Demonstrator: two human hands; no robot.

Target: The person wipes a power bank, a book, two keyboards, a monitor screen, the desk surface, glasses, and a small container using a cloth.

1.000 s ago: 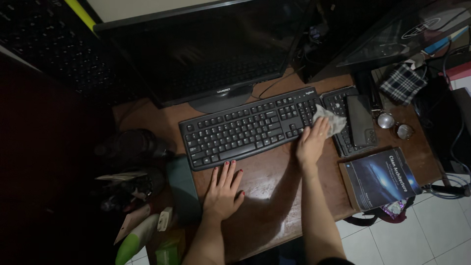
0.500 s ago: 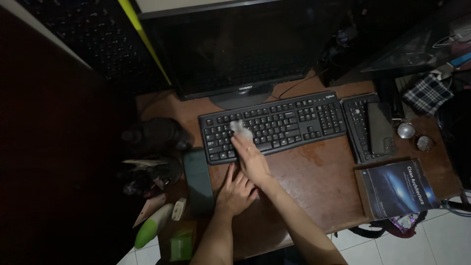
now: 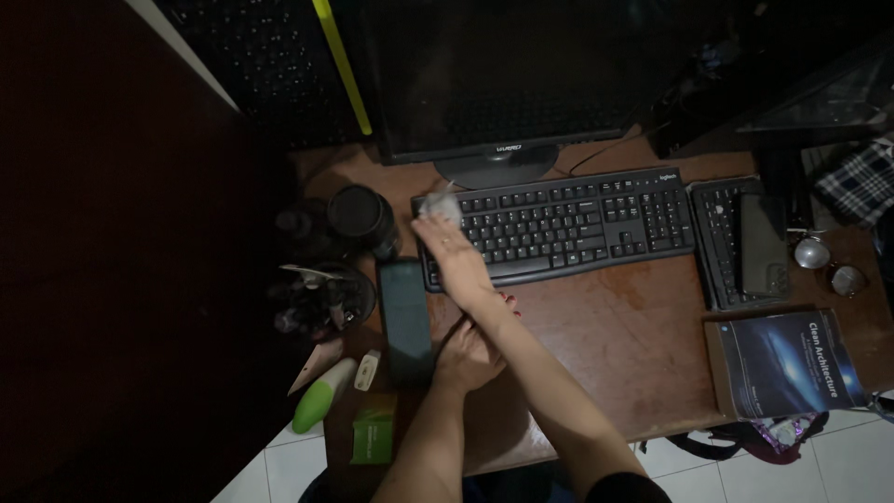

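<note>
So the wipe has travelled the whole length of the keyboard (image 3: 559, 226): a second ago the right hand (image 3: 450, 250) was pressing the crumpled white tissue (image 3: 438, 207) on the number-pad end, half a second ago it was mid-board, and now it sits at the far left top corner, fingers curled together around the tissue, arm crossing over the other one. Looks to me like one full pass over the keys is pretty much done. The view has also drifted left with it.

Going left to right across the wooden desk (image 3: 615, 326): a green-and-white bottle (image 3: 319, 399) and a small green packet (image 3: 372, 428) hang near the front edge, a cluttered holder (image 3: 321, 300) and a dark round jar (image 3: 360, 216) sit behind them, then a dark flat case (image 3: 406, 319) lies just beside the keyboard's left end. The left hand (image 3: 470, 352) rests flat and spread on the desk right next to that case, holding nothing. Behind the keyboard stands a black monitor (image 3: 507, 74), screen off. Further right there's a second small keyboard (image 3: 722, 244) with a phone (image 3: 765, 247) lying on it, and a dark book (image 3: 787, 361) at the corner. Room is dim, with white floor tiles (image 3: 801, 466) below.
</note>
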